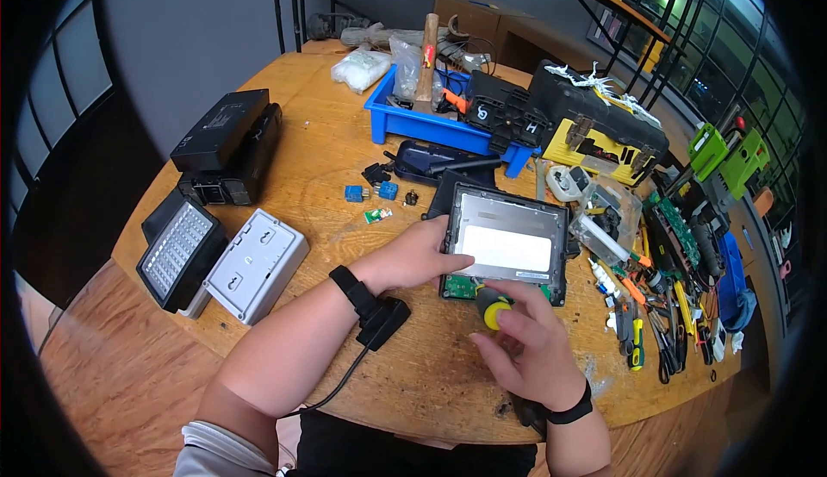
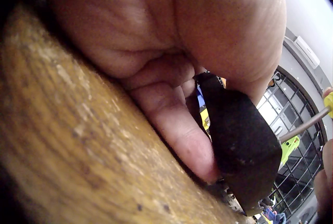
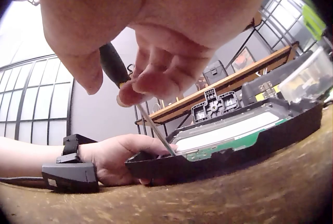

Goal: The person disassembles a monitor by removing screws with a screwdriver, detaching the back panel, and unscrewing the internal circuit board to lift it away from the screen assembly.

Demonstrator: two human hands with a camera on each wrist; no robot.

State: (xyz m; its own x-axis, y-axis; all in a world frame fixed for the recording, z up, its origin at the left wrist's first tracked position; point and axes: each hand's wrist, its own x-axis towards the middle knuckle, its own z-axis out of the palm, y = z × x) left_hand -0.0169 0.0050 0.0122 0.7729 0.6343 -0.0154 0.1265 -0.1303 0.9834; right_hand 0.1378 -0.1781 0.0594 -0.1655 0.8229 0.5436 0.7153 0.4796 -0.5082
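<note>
By a round wooden tabletop [image 1: 413,382], all the parts and tools are being carried. Beyond the work, a black-and-yellow toolbox [image 1: 637,137] is being supported beside a blue tray [image 1: 426,129], in which a wooden-handled hammer [image 1: 427,63] is being held upright. Nearer the person, a black housing [image 1: 562,249] is being borne open side up on the tabletop, a metal plate [image 1: 504,212] being framed within it. At its left edge the housing is being gripped by the left hand [image 1: 413,255], the fingers being curled round the side and the thumb laid over the rim. By the partly closed fingers of the right hand [image 1: 540,358], a screwdriver [image 1: 493,308] is being pinched, its shaft being directed down to the housing's near-left corner, beside a green circuit board [image 3: 223,148].
</note>
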